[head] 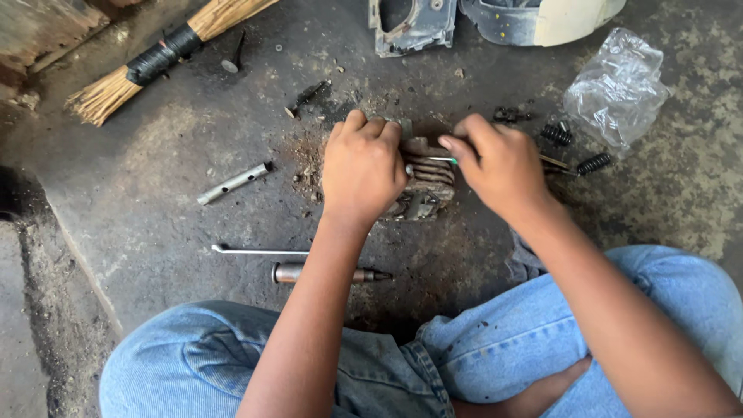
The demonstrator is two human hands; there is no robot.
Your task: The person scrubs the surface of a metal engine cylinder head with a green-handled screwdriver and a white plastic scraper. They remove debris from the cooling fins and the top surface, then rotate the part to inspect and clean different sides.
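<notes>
A dirty finned metal engine part (427,179) lies on the dark floor in front of my knees. My left hand (362,166) grips its left side, fingers curled over the top. My right hand (499,162) holds a thin screwdriver (435,159) with a green handle, its shaft pointing left at the top of the part. Most of the handle is hidden inside my fist.
A metal tube socket (234,183), a thin rod (259,251) and a steel punch (329,274) lie to the left. Black springs (574,149) and a crumpled clear plastic bag (617,89) sit at right. A straw broom (151,59) and grey engine covers (414,27) lie farther off.
</notes>
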